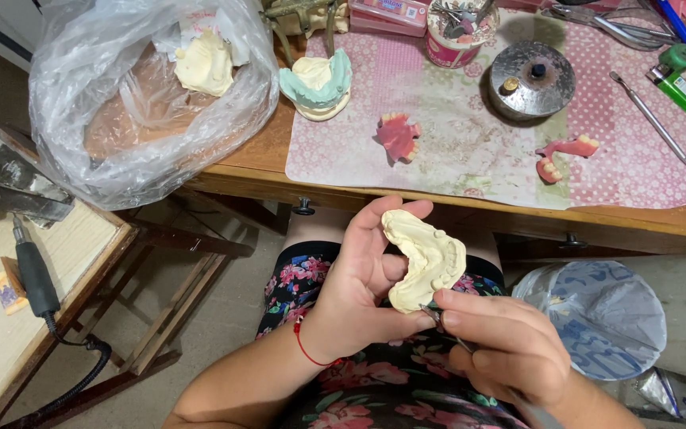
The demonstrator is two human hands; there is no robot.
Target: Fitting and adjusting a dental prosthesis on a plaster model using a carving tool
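Sitting below a wooden workbench (470,218) with a pink patterned mat (470,135) — pink denture pieces (398,137) lying at twelve o'clock of the hands. Cradling a pale yellow plaster dental cast (426,258) in the left hand (359,294), fingers curled half-closed behind it. Pinching a thin metal tool (432,316) tightly in the right hand (502,342), tip touching the cast's lower edge at six o'clock — trimming or scraping, apparently. Probably calling next for small, steady strokes along that rim.

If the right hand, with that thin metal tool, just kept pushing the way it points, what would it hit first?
Most likely the cream dental cast. The right hand aims its thin metal tool up and left, the tip already at the cast's lower edge. Behind it sits the left hand cupping the cast, though depth is hard to judge.
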